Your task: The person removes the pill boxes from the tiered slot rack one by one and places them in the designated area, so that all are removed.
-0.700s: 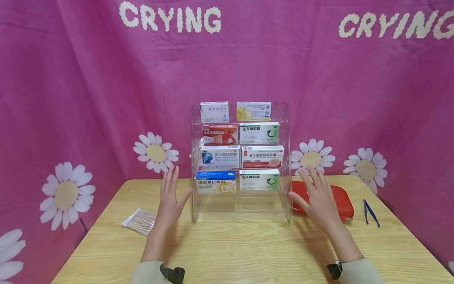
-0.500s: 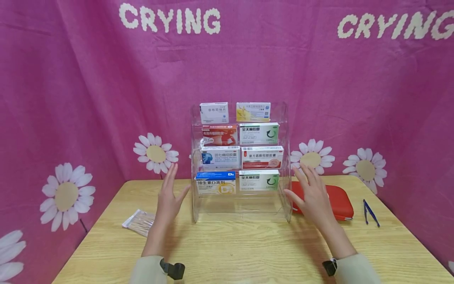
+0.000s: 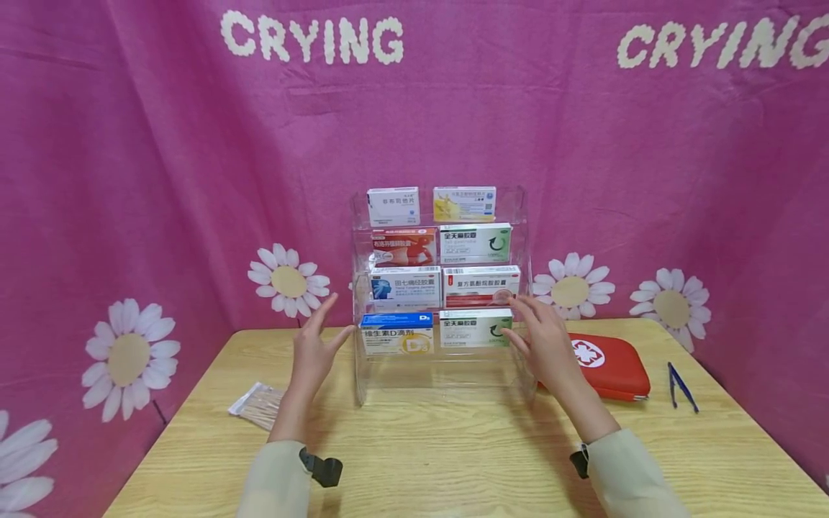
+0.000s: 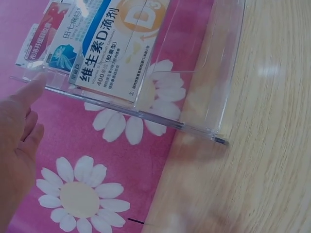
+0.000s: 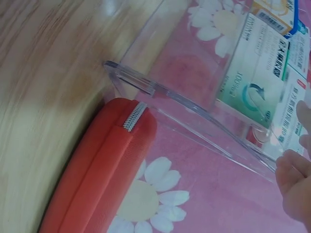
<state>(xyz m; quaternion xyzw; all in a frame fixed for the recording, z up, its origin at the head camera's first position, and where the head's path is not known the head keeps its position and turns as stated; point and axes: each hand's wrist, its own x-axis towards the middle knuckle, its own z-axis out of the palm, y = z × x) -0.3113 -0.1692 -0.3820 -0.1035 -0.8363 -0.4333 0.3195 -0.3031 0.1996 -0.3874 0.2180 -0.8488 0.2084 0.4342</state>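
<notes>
At frame centre, the left hand (image 3: 312, 350) and right hand (image 3: 542, 340) flank the clear rack (image 3: 526, 237), palms inward, fingers straight, gripping nothing.

This looks like a staged pharmacy-style display set up for recording, not a real shop. A clear acrylic rack (image 3: 440, 288) stands mid-table on a wooden table (image 3: 453, 460), its four tiers filled with medicine boxes (image 3: 476, 243). Behind the rack hangs a pink daisy-print cloth (image 3: 162, 180); right of it lie a red first-aid case (image 3: 609, 363) and tweezers (image 3: 681, 385), left of it a packet of cotton swabs (image 3: 255, 404).
</notes>
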